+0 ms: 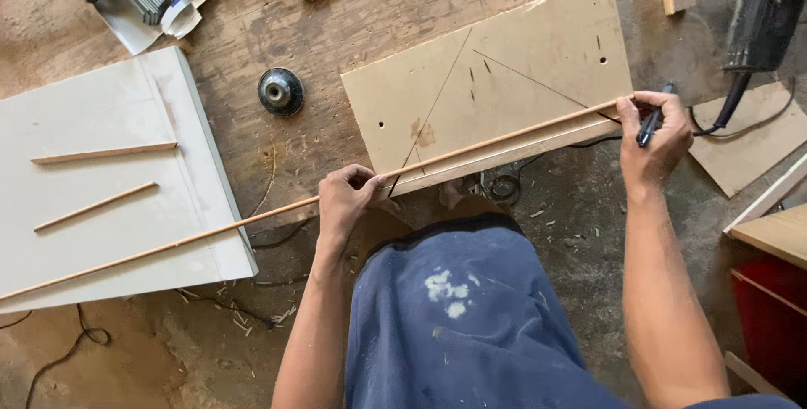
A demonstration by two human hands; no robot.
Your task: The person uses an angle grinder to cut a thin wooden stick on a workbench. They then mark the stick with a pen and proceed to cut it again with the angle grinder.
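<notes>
Hands pin long thin wooden strip (471,150) against board (496,81) edge: left hand (349,199) pinching strip mid-length, right hand (656,136) pressing its end, fingers clasping dark pen (651,123).

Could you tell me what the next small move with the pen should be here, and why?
Probably tip the pen down onto the thin wooden strip by the right hand. The left hand already pins the strip along the board's front edge, and the right thumb sits at its end, so it looks lined up for marking.
</notes>
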